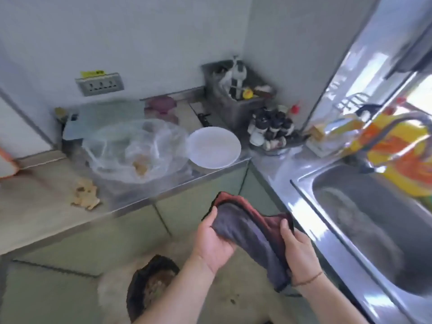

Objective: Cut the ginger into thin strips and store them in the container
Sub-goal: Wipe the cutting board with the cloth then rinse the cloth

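Both hands were clamped on a grey-and-maroon dishcloth (251, 228) held w/ fingers curled, in front of the counter: left hand (214, 239) at its left end; right hand (297, 247) at its right, nr the sink (364, 220); ginger root (86, 194) lay on the countertop (35, 206), more ginger inside a clear plastic bag (138, 150) beside a white plate (214, 147).

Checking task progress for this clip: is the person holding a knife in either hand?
No. Both the left hand and the right hand grip a dark cloth, while the ginger lies untouched on the counter.
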Motion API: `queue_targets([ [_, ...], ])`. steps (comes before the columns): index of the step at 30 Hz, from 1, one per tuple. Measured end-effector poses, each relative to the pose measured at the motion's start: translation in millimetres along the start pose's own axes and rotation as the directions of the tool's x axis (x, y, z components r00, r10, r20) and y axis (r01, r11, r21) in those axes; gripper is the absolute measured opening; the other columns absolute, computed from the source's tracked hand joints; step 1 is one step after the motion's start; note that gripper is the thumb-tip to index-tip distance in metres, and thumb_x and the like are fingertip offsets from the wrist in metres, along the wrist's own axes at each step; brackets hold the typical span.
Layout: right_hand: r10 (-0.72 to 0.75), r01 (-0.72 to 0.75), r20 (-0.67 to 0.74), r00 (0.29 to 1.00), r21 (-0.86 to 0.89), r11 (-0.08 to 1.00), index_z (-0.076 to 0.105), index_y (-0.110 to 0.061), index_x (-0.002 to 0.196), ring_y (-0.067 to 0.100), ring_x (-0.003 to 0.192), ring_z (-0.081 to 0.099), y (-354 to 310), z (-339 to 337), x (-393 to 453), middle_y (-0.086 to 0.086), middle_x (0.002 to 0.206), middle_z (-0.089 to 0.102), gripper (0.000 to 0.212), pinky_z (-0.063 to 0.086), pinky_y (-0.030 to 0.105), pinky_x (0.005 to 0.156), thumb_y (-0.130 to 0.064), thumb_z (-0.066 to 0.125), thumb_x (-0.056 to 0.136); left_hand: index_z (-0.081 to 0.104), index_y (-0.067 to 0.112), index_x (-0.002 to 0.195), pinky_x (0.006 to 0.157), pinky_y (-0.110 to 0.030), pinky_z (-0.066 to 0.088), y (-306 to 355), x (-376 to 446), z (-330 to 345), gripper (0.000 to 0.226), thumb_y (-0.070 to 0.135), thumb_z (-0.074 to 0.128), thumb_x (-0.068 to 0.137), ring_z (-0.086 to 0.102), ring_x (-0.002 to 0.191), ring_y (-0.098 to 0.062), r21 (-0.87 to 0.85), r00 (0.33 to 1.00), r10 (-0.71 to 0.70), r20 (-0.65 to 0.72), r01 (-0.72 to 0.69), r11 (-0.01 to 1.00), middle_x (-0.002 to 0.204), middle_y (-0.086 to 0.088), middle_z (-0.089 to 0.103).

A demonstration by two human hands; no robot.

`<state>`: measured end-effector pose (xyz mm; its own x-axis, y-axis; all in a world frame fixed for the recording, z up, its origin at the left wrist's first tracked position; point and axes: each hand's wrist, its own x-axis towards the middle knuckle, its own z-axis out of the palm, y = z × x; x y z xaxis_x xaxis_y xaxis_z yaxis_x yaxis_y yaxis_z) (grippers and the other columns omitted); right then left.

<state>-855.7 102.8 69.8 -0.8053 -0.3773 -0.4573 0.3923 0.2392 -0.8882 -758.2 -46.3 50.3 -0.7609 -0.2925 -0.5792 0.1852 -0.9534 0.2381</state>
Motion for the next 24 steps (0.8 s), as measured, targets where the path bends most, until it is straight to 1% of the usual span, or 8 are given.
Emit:
queue_targets([
  [5, 0.113, -0.066, -0.070, 0.991, 0.478, 0.876, 0.064, -0.007, 0.108, 0.020, 0.076, 0.073, -9, -97, 13, 0.010, 0.093, 0.075, 0.024, 0.061, 0.031, 0.064, -0.021, 0.046, 0.100, 0.063, -0.003, 0.131, 0.106, -0.050, 0.049, -96, 64, 52, 0.074, 0.057, 0.054, 0.089, 0.062, 0.121, -0.039, 0.068, 0.977, -0.207, 0.042, 0.204, 0.977, 0.136, -0.027, 0.060],
  [9, 0.113, -0.033, -0.123, 0.986, 0.520, 0.853, 0.063, -0.003, 0.104, 0.022, 0.068, 0.071, -5, -169, 37, 0.011, 0.081, 0.075, 0.021, 0.059, 0.031, 0.065, 0.001, 0.043, 0.098, 0.065, -0.004, 0.127, 0.103, -0.043, 0.050, -190, 106, 85, 0.050, 0.031, 0.051, 0.094, 0.068, 0.109, -0.035, 0.209, 0.923, -0.384, -0.023, 0.380, 0.901, 0.126, -0.025, 0.066],
  [13, -0.150, 0.164, -0.186, 0.971, 0.064, 0.984, 0.073, -0.008, 0.094, 0.021, 0.083, 0.063, 1, -245, 55, 0.008, 0.086, 0.072, 0.032, 0.052, 0.041, 0.078, 0.013, 0.049, 0.092, 0.068, -0.003, 0.103, 0.062, -0.033, 0.059, -223, 152, 113, 0.022, 0.010, 0.052, 0.096, 0.071, 0.065, -0.026, 0.386, 0.892, -0.379, -0.247, 0.449, 0.805, 0.087, -0.016, 0.072],
  [15, -0.403, 0.393, 0.019, 0.915, -0.267, 0.880, 0.075, -0.021, 0.106, 0.011, 0.107, 0.061, 0, -271, 59, 0.000, 0.117, 0.068, 0.046, 0.048, 0.031, 0.094, 0.013, 0.050, 0.088, 0.064, 0.008, 0.098, 0.056, -0.026, 0.053, -223, 175, 126, 0.008, 0.008, 0.063, 0.091, 0.065, 0.059, -0.015, 0.330, 0.868, -0.386, -0.312, 0.480, 0.812, 0.075, -0.007, 0.066],
  [17, -0.466, 0.564, 0.319, 0.825, -0.434, 0.702, 0.070, -0.024, 0.118, 0.010, 0.133, 0.046, 3, -286, 65, -0.005, 0.144, 0.050, 0.052, 0.039, 0.024, 0.107, 0.008, 0.048, 0.084, 0.065, 0.004, 0.106, 0.067, -0.020, 0.054, -228, 191, 142, 0.022, 0.019, 0.067, 0.090, 0.069, 0.072, -0.008, 0.234, 0.842, -0.429, -0.329, 0.512, 0.827, 0.082, -0.003, 0.068],
  [20, -0.376, 0.694, 0.595, 0.710, -0.683, 0.228, 0.070, -0.037, 0.100, 0.011, 0.106, 0.065, 1, -297, 79, -0.008, 0.145, 0.049, 0.054, 0.053, 0.018, 0.075, -0.014, 0.034, 0.066, 0.066, -0.010, 0.112, 0.093, -0.045, 0.048, -236, 202, 165, 0.071, 0.057, 0.057, 0.091, 0.066, 0.097, -0.033, 0.286, 0.821, -0.515, -0.247, 0.570, 0.770, 0.104, -0.022, 0.068],
  [22, -0.292, 0.653, 0.591, 0.752, -0.731, 0.199, 0.066, -0.043, 0.101, 0.009, 0.089, 0.067, -9, -300, 85, -0.018, 0.143, 0.049, 0.051, 0.052, 0.017, 0.064, -0.021, 0.039, 0.062, 0.072, -0.006, 0.094, 0.081, -0.041, 0.053, -245, 213, 171, 0.057, 0.051, 0.065, 0.087, 0.066, 0.083, -0.032, 0.338, 0.830, -0.515, -0.211, 0.557, 0.759, 0.092, -0.019, 0.068],
  [24, -0.339, 0.559, 0.454, 0.824, -0.748, 0.357, 0.065, -0.045, 0.103, 0.002, 0.092, 0.066, -28, -302, 98, -0.027, 0.135, 0.053, 0.044, 0.054, 0.018, 0.072, -0.023, 0.051, 0.067, 0.071, -0.002, 0.089, 0.066, -0.030, 0.057, -255, 227, 177, 0.029, 0.023, 0.073, 0.075, 0.068, 0.067, -0.020, 0.371, 0.842, -0.491, -0.223, 0.539, 0.756, 0.084, -0.012, 0.067],
])
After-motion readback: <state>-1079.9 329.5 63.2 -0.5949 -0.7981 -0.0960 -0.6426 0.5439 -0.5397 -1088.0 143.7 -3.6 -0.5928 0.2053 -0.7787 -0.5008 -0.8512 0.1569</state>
